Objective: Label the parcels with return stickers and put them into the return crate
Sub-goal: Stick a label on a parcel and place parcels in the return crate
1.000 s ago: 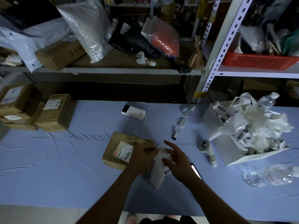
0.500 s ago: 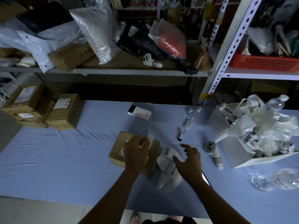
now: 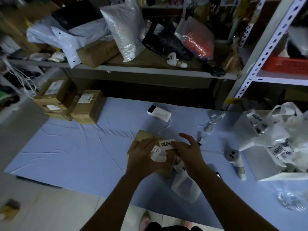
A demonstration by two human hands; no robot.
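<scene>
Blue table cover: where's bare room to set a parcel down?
Free: the wide left stretch of the blue table cover, between the stacked brown cardboard boxes and the brown cardboard parcel being labelled. Crowded: right of it, with the white handheld scanner, overflowing white bin and clear plastic bottle.

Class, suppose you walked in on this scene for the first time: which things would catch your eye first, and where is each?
At the centre of the blue table, the right hand pinches a white return sticker with black characters over a cardboard parcel that the left hand rests on. At the table's right, a white box overflows with crumpled paper strips; on the shelf behind lies a bag of bright orange-red contents.
</scene>
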